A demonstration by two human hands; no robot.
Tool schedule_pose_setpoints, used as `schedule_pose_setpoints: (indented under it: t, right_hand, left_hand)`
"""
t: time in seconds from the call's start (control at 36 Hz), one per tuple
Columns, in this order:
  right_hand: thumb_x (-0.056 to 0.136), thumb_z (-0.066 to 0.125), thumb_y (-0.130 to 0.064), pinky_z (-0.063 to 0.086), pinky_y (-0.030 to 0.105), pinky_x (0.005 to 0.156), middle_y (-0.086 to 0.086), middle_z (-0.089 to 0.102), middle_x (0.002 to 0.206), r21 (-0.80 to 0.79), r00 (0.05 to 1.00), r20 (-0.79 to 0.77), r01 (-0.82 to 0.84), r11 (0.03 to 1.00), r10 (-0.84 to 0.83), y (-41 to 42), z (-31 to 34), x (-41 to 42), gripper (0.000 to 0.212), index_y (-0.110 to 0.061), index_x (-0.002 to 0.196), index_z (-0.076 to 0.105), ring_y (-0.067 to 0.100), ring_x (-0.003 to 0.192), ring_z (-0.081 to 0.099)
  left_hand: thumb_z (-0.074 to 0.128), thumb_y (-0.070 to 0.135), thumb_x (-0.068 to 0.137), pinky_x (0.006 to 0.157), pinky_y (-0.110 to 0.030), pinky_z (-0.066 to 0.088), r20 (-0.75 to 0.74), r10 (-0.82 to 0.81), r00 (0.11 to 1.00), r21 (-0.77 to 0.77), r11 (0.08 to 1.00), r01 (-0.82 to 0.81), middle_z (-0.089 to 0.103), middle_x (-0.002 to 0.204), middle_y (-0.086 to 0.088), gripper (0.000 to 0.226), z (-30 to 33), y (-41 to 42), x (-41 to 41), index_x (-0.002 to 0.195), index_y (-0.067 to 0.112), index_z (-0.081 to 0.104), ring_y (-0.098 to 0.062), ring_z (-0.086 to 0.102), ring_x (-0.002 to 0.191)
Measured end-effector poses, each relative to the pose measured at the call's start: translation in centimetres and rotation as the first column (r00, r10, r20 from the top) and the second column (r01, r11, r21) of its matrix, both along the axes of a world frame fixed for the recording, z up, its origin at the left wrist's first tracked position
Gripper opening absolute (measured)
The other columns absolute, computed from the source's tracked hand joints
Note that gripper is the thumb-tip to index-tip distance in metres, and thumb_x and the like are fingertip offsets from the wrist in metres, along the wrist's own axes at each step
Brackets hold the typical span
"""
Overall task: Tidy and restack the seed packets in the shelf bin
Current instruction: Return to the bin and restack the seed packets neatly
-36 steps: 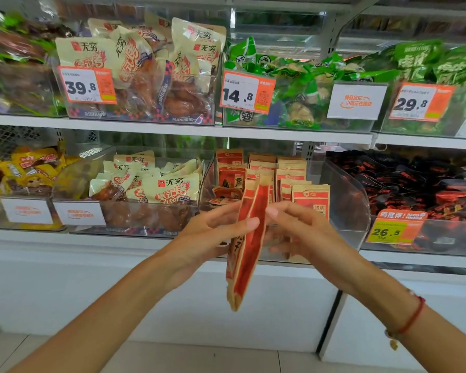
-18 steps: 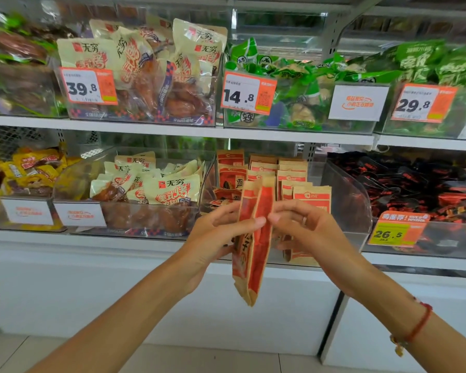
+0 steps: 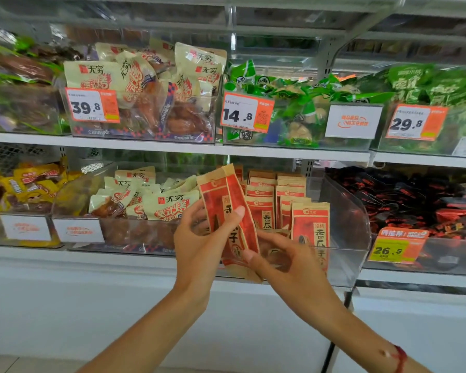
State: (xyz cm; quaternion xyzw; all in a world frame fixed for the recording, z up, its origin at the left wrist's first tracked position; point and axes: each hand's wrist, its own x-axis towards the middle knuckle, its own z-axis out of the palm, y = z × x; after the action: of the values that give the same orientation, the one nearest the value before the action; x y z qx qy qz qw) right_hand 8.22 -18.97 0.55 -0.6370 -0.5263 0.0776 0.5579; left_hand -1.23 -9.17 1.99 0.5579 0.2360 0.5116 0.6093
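Two red-and-tan seed packets (image 3: pixel 228 211) stand upright and overlapped in front of the clear shelf bin (image 3: pixel 347 224). My left hand (image 3: pixel 199 238) grips them from the left, thumb across the red front. My right hand (image 3: pixel 285 262) holds their lower edge from the right, fingers curled under the bottom. Inside the bin, several more seed packets (image 3: pixel 288 200) stand in rows, the nearest one (image 3: pixel 311 232) upright at the front right.
To the left sits a bin of cream snack packs (image 3: pixel 156 200), to the right a bin of black-and-red packs (image 3: pixel 414 200). Yellow packs (image 3: pixel 30 181) lie far left. An upper shelf (image 3: pixel 172 146) carries bins with price tags 39.8, 14.8 and 29.8.
The held packets have turned from edge-on to face-on and risen toward the bin. My right hand dropped from their top to their lower edge.
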Motion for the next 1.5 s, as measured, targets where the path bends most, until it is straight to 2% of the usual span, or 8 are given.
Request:
schedule_pose_setpoints:
  t: [0.19,0.36,0.47,0.69,0.94,1.08,1.28,1.5]
  right_hand:
    - [0.080,0.059,-0.038,0.054,0.016,0.063,-0.017,0.073,0.086,0.086,0.996,-0.028,0.084,0.993,-0.082,-0.5,0.9,1.5,0.032,-0.027,0.108,0.067,0.001,0.076,0.069]
    - [0.090,0.056,-0.023,0.051,0.017,0.066,-0.016,0.073,0.076,-0.080,0.952,-0.305,-0.006,0.997,-0.018,-0.9,2.2,4.0,0.015,-0.033,0.092,0.068,-0.002,0.071,0.068]
    - [0.084,0.059,-0.039,0.055,0.018,0.068,-0.023,0.068,0.083,-0.039,0.966,0.078,0.248,0.968,-0.245,-1.2,1.7,4.2,0.008,-0.042,0.092,0.060,-0.006,0.077,0.065]
    - [0.064,0.079,-0.051,0.045,0.012,0.081,-0.022,0.046,0.117,-0.073,0.903,0.377,0.254,0.964,-0.209,-0.7,0.7,2.3,0.090,-0.036,0.139,0.031,-0.003,0.105,0.049]
    - [0.061,0.086,-0.028,0.051,0.022,0.085,-0.010,0.064,0.114,-0.174,0.959,-0.256,-0.165,0.971,0.117,-0.8,1.2,2.4,0.078,-0.040,0.127,0.046,0.001,0.100,0.063]
    - [0.061,0.084,-0.031,0.050,0.036,0.096,-0.006,0.063,0.119,-0.199,0.941,-0.301,-0.221,0.955,0.156,-0.8,0.8,2.2,0.075,-0.038,0.127,0.049,0.010,0.108,0.063]
    - [0.068,0.075,-0.049,0.047,0.020,0.087,-0.014,0.063,0.117,-0.245,0.940,-0.291,-0.253,0.936,0.178,-1.0,1.3,1.9,0.064,-0.038,0.126,0.050,-0.001,0.107,0.060]
    - [0.076,0.063,-0.040,0.052,0.013,0.072,-0.012,0.073,0.097,0.055,0.961,-0.277,0.010,0.998,0.006,-1.2,2.2,1.7,0.036,-0.024,0.107,0.070,0.002,0.095,0.066]
  left_hand:
    - [0.076,0.051,0.054,0.077,-0.022,0.054,-0.104,-0.142,0.984,-0.077,0.988,0.135,0.062,0.116,0.009,0.085,0.6,0.0,-0.5,0.128,0.026,0.044,-0.005,0.064,0.102]
    - [0.066,0.021,0.087,0.078,-0.027,0.057,-0.237,-0.401,0.885,-0.148,0.915,0.375,0.070,0.112,-0.004,0.038,0.6,1.0,-1.0,0.123,0.015,0.058,-0.011,0.070,0.094]
    - [0.067,0.014,0.086,0.075,-0.028,0.060,-0.201,-0.400,0.894,-0.163,0.914,0.372,0.067,0.113,-0.009,0.037,0.2,0.8,-0.7,0.120,0.013,0.055,-0.014,0.071,0.094]
    - [0.071,0.020,0.083,0.060,-0.015,0.054,-0.157,-0.228,0.961,-0.002,0.973,0.230,0.067,0.100,0.007,0.029,0.2,-0.6,0.0,0.107,0.021,0.056,-0.001,0.070,0.082]
    - [0.078,0.065,0.051,0.087,-0.026,0.053,-0.296,-0.306,0.905,0.027,0.944,0.328,0.069,0.108,0.007,0.074,1.0,1.1,-0.6,0.113,0.029,0.059,-0.006,0.068,0.097]
    - [0.075,0.058,0.055,0.094,-0.031,0.051,-0.332,-0.420,0.845,0.011,0.894,0.449,0.071,0.112,0.002,0.080,1.3,2.6,-1.1,0.125,0.023,0.058,-0.012,0.067,0.104]
    - [0.070,0.048,0.070,0.093,-0.032,0.049,-0.383,-0.533,0.755,-0.042,0.826,0.562,0.072,0.109,-0.002,0.055,1.5,3.3,-2.0,0.120,0.024,0.064,-0.016,0.067,0.105]
    - [0.077,0.048,0.056,0.082,-0.016,0.046,-0.618,-0.423,0.662,0.030,0.830,0.558,0.067,0.109,0.022,0.063,0.7,2.0,-1.4,0.116,0.036,0.065,0.007,0.059,0.102]
